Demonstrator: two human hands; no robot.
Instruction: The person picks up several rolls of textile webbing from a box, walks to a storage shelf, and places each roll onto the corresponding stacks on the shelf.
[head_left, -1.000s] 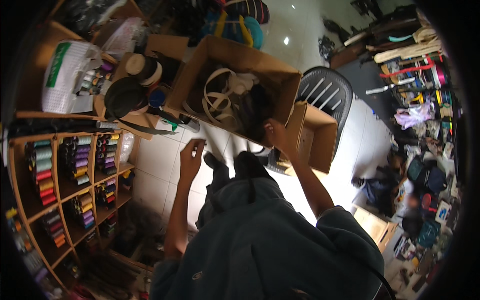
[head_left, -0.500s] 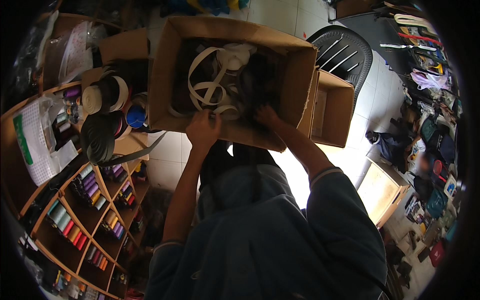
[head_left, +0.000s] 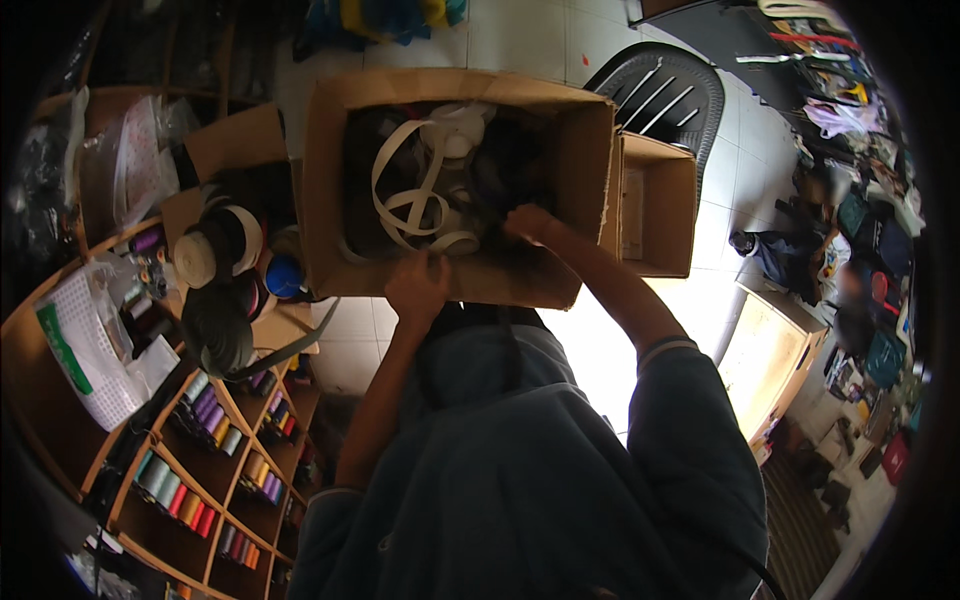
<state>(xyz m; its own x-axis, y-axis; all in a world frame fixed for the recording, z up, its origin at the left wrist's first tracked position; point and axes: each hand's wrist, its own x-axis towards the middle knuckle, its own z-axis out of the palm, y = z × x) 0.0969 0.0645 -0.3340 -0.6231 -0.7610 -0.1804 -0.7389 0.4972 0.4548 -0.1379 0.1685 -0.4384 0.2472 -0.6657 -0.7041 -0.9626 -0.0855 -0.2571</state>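
An open cardboard box (head_left: pixel 340 92) is in front of me, holding a loosely looped cream strap (head_left: pixel 385 172), a white roll of strap (head_left: pixel 462 128) and dark items in shadow. My left hand (head_left: pixel 418 287) is closed on the box's near rim, its fingertips curled over the edge beside the strap. Inside the box's right half is my right hand (head_left: pixel 527 222), its fingers bunched together against a dark mass. What they hold is too dark to make out.
A smaller cardboard box (head_left: pixel 668 205) adjoins on the right, in front of a black chair (head_left: pixel 708 100). Rolls of webbing (head_left: pixel 218 325) stand at the left, above shelves of thread spools (head_left: pixel 180 495). A wooden cabinet (head_left: pixel 770 350) and cluttered goods line the right.
My right hand has drawn up slightly and its fingers look more bunched. My left hand stays on the near rim. The whole view has shifted a little.
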